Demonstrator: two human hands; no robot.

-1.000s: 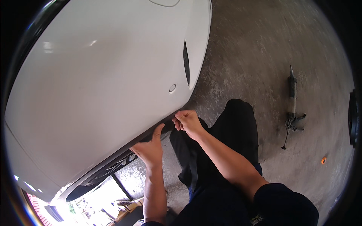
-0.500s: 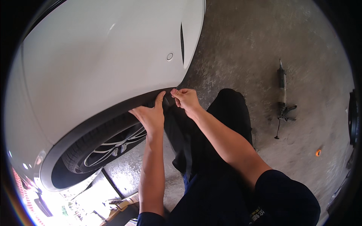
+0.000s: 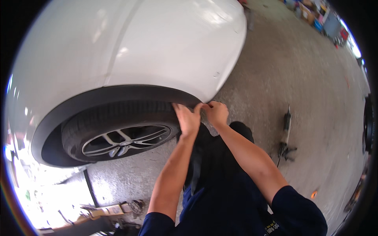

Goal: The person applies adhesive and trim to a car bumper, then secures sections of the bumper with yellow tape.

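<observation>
A black wheel arch trim (image 3: 106, 93) curves over the tyre (image 3: 73, 135) of a white car (image 3: 165, 47). At the trim's end by the bumper's lower corner, my left hand (image 3: 189, 119) is closed on its edge, its thumb pointing toward my right hand and its fingertips partly hidden at the wheel opening. Right beside it, my right hand (image 3: 217, 114) has its fingers curled and the thumb pressed at the very end of the same trim. The thumbs nearly meet. What lies under the right fingers is mostly hidden.
On the concrete floor to the right lies a caulking gun (image 3: 287, 125), with a small orange ring-shaped item (image 3: 314, 194) nearer me. Boxes (image 3: 307, 13) and other clutter stand at the far right. A long beige piece (image 3: 106, 211) lies at lower left.
My view has shifted, showing more of the car's front and the far floor. Both hands stay at the trim's end, now closer together at the thumbs.
</observation>
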